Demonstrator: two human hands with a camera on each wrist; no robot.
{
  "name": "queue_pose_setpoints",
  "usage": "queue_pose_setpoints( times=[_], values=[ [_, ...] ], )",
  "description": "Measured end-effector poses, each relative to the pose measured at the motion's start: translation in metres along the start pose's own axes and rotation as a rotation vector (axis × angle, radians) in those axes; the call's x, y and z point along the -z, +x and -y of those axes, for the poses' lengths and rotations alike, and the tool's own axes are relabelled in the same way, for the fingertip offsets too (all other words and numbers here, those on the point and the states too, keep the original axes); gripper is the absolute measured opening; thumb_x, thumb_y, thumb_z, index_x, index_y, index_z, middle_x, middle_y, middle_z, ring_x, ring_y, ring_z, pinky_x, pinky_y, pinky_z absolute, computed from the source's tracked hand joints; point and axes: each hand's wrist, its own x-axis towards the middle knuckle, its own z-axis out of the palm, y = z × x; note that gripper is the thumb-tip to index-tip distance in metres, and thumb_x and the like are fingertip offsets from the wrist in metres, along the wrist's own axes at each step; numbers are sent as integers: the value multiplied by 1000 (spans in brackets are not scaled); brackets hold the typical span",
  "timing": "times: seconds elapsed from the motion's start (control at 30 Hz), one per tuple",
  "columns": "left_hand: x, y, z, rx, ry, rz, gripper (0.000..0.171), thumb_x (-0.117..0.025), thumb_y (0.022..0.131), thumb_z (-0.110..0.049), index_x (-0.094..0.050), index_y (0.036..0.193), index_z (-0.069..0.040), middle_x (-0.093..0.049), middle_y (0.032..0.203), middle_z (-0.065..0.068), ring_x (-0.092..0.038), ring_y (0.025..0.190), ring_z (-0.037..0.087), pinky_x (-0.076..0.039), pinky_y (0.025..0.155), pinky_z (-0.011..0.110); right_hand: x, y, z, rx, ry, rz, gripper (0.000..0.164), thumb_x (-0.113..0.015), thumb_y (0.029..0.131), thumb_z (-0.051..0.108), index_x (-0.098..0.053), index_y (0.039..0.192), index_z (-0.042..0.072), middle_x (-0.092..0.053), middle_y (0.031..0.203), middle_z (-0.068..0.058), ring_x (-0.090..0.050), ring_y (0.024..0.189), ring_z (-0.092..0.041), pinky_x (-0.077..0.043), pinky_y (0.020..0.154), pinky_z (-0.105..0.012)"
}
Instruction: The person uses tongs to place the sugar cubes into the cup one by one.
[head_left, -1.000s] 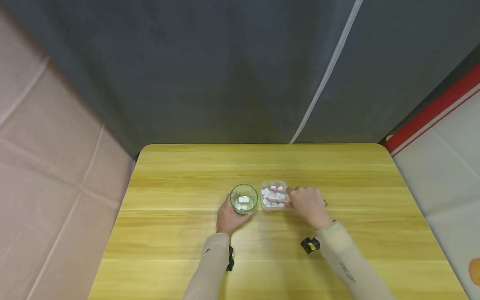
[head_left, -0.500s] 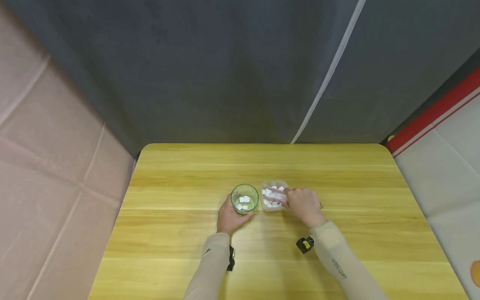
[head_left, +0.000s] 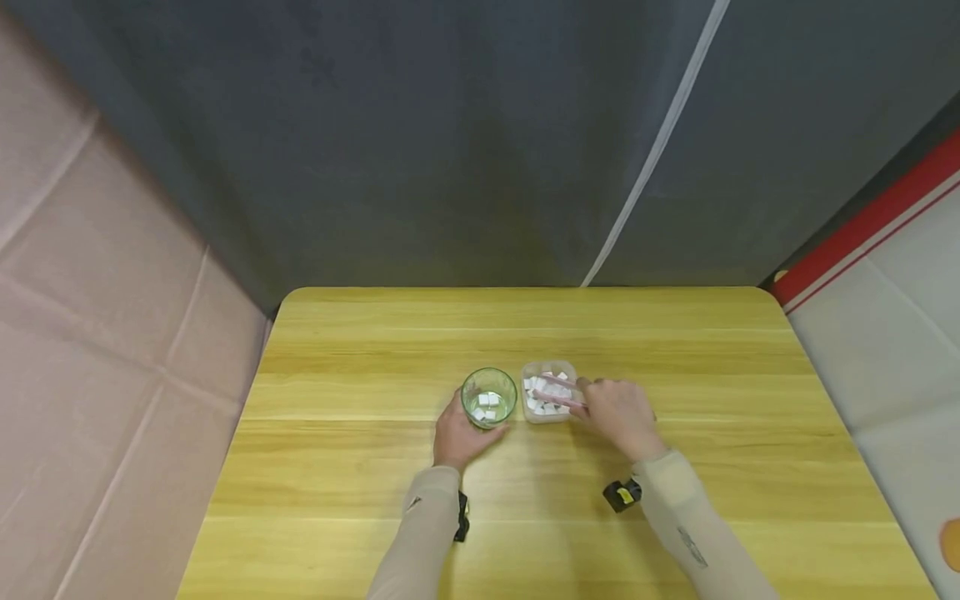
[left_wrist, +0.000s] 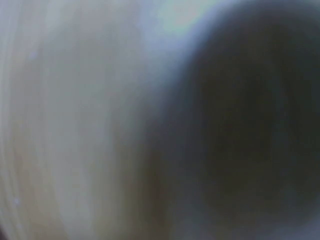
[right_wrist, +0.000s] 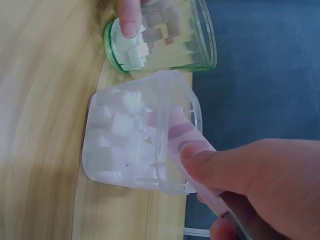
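My left hand (head_left: 459,437) is curled round a green-tinted glass (head_left: 489,398) that stands upright on the table, with several white cubes (head_left: 487,400) at its bottom. Just right of the glass is a clear plastic container (right_wrist: 90,150) holding many white cubes (right_wrist: 122,125). My right hand (head_left: 617,410) grips pink tongs (right_wrist: 190,142), the thumb pressed along one arm. Their tips reach down inside the container's rim and stand apart in the head view. The left wrist view is a blur.
The wood-grain table (head_left: 360,350) carries the glass and the container near its middle. A dark curtain (head_left: 420,167) hangs behind the far edge. Pale pink padded panels (head_left: 105,375) rise at the left, and a white and red panel (head_left: 885,292) at the right.
The tongs narrowed half a second ago as the right hand moved slightly left, then spread again as it drew back right. The left hand and glass have stayed put.
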Motion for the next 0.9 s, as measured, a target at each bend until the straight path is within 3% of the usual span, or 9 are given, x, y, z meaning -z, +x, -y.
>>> queue_pose_setpoints(
  times=[0.33,0.5,0.77,0.9],
  values=[
    [3,1,-3,29,-6,17,88,-80,53,-53,-46,125,-14,-61,112,6,-59,102,27,-48,87,46,3,-2,-1,-10,5,-34,42,-65,79,41,-64,102,6,-36,48,4,-31,38,-8,-24,32,-18],
    [3,0,-5,26,-10,29,89,-80,53,-52,-46,126,-13,-61,113,6,-58,103,27,-48,88,45,2,1,0,-2,7,-51,38,-67,78,40,-65,96,7,-36,45,5,-31,37,-7,-22,32,-17],
    [1,1,-2,3,-4,20,88,-80,54,-51,-45,126,-13,-61,113,6,-58,103,26,-48,88,44,-1,1,7,31,7,4,33,-68,77,39,-65,91,10,-38,47,5,-33,39,-8,-25,31,-18],
    [1,1,0,1,-2,11,89,-80,54,-52,-45,126,-14,-61,112,6,-58,102,26,-48,87,45,-4,1,10,46,-28,-23,29,-69,76,38,-65,86,11,-40,48,4,-34,39,-9,-28,30,-20]
  ],
)
